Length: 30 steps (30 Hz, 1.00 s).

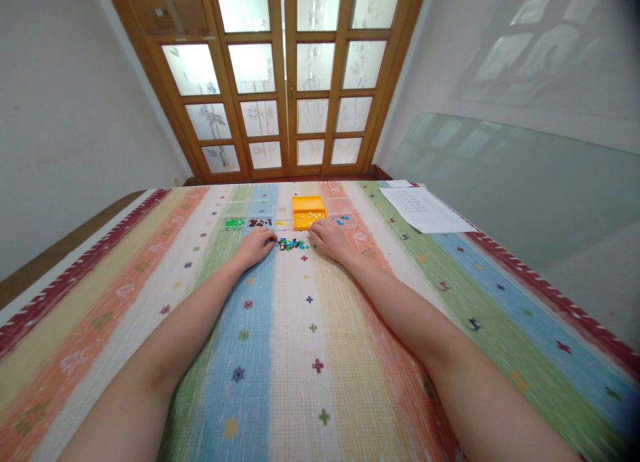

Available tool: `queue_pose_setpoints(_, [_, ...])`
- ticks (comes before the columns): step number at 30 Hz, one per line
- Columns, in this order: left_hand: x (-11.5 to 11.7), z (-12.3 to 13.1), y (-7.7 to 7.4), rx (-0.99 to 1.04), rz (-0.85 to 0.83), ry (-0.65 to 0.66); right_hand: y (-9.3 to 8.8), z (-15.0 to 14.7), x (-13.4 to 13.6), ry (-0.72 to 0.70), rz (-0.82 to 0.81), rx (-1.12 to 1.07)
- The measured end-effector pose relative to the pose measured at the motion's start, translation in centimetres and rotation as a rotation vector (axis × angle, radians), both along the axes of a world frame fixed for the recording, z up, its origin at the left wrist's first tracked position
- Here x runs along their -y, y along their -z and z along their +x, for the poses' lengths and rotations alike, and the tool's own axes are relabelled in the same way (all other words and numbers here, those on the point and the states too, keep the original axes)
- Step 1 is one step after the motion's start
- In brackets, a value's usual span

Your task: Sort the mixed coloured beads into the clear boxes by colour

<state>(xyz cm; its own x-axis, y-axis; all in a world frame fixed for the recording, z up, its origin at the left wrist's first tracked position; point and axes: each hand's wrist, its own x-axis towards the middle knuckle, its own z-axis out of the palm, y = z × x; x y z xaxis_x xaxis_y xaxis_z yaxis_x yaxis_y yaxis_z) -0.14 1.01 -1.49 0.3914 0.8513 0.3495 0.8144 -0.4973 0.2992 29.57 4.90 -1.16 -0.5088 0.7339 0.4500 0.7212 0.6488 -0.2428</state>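
A small heap of mixed blue, green and dark red pieces (291,245), like beads, lies on the tablecloth between my hands. My left hand (256,246) rests at the heap's left side, fingers curled together at its edge. Any piece in those fingertips is too small to make out. On the other side, my right hand (329,239) is bent with its fingertips close to the front of an orange box (309,204) holding white pieces. Its fingers are drawn in, and what they hold, if anything, is hidden. Clear boxes hold green pieces (234,222), dark red pieces (261,223) and blue pieces (343,220).
A few yellow pieces (283,224) sit in a clear box left of the orange one. Printed paper sheets (425,209) lie at the far right. The striped tablecloth (295,382) covers the table, and wooden glass doors (287,95) stand beyond it.
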Motion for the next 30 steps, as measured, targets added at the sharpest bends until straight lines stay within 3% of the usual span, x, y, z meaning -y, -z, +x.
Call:
queue_pose_setpoints(10, [-0.1, -0.1, 0.2, 0.063, 0.012, -0.034, 0.5, 0.0, -0.4, -0.034, 0.020, -0.018])
queue_pose_setpoints(21, [-1.1, -1.1, 1.0, 0.330, 0.005, -0.167, 0.6, 0.1, -0.5, -0.052, 0.046, -0.026])
queue_pose_setpoints(30, [-2.0, -2.1, 1.3, 0.638, -0.098, -0.276, 0.6, 0.1, -0.4, -0.054, 0.048, -0.020])
